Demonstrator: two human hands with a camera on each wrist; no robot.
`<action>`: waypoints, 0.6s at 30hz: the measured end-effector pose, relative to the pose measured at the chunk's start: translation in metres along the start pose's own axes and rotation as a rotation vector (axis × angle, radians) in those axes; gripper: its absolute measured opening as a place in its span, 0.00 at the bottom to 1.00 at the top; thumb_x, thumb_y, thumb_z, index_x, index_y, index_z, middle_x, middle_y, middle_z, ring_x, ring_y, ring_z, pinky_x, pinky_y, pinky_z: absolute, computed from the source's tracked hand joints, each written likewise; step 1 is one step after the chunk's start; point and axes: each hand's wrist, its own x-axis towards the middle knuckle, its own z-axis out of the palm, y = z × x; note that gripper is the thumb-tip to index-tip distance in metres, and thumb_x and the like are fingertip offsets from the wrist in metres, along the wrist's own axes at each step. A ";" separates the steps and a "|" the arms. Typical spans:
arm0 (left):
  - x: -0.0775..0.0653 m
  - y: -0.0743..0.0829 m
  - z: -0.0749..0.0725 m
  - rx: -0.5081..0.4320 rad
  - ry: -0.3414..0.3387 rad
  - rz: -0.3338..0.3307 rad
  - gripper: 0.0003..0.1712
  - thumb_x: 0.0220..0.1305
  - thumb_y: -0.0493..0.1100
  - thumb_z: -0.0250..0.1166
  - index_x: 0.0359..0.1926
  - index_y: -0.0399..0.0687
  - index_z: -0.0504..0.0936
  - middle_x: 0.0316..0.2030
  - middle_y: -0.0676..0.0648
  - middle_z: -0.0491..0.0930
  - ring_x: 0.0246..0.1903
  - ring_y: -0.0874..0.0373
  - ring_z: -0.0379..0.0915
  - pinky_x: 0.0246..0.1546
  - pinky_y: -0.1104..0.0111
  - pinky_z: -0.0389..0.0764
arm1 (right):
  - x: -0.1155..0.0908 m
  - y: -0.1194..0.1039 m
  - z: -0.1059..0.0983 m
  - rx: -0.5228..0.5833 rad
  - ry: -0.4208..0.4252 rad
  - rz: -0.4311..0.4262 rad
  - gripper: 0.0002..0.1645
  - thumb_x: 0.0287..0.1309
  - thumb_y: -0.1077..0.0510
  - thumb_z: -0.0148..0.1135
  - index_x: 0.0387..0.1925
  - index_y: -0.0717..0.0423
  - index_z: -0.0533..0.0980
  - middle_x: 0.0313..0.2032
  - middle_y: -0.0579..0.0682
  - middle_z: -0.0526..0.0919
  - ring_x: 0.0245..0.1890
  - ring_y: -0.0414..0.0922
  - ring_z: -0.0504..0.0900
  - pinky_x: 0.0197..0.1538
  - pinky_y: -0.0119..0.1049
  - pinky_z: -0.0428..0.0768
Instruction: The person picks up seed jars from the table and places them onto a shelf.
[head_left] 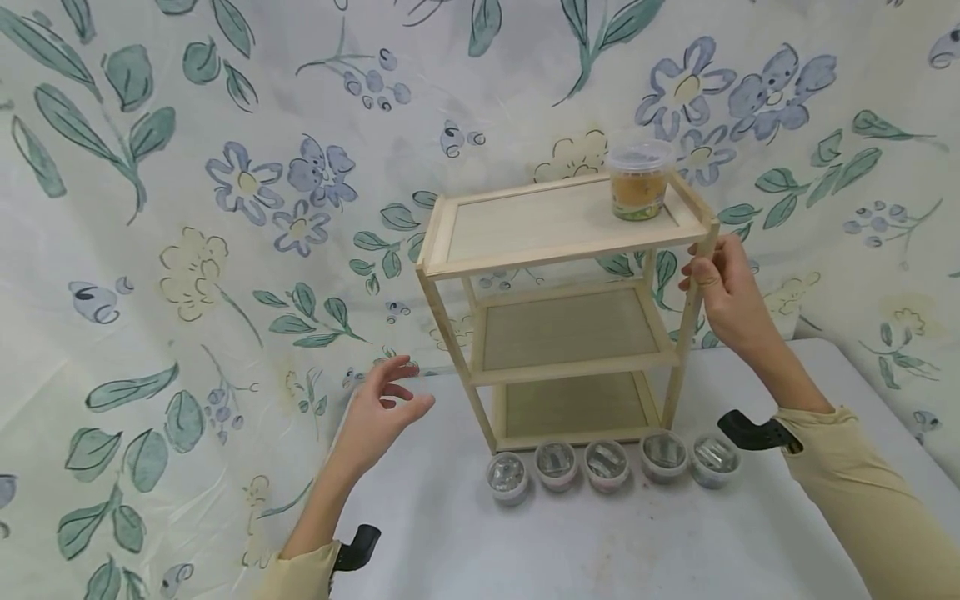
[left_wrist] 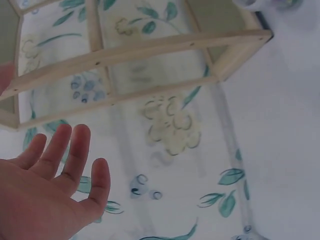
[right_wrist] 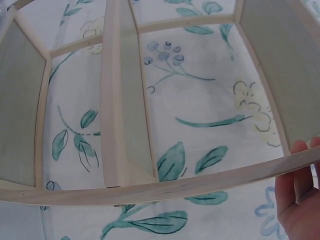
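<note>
A three-tier wooden shelf (head_left: 555,375) stands on the table near the wall. My right hand (head_left: 727,292) grips its right front post near the top, fingers curled round the wood. The right wrist view shows that hand (right_wrist: 300,205) at the post's edge. My left hand (head_left: 382,412) is apart from the shelf on its left side, fingers relaxed and nothing in them; in the left wrist view this hand (left_wrist: 60,185) is beside the frame. On the top tier, toward the right end, sits a clear lidded tub (head_left: 640,187) with orange-yellow contents.
Several small lidded tubs, among them a leftmost tub (head_left: 507,477) and a rightmost tub (head_left: 714,460), stand in a row before the shelf's bottom tier. They rest on a white table (head_left: 570,550). A floral-patterned cloth (head_left: 300,100) hangs behind and to the left.
</note>
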 end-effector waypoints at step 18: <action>-0.037 -0.063 0.075 -0.046 -0.058 -0.185 0.43 0.56 0.51 0.74 0.69 0.48 0.64 0.59 0.44 0.76 0.49 0.52 0.72 0.41 0.63 0.74 | 0.000 0.002 0.001 -0.024 0.004 -0.009 0.21 0.76 0.57 0.41 0.56 0.74 0.59 0.39 0.46 0.70 0.35 0.33 0.74 0.46 0.22 0.70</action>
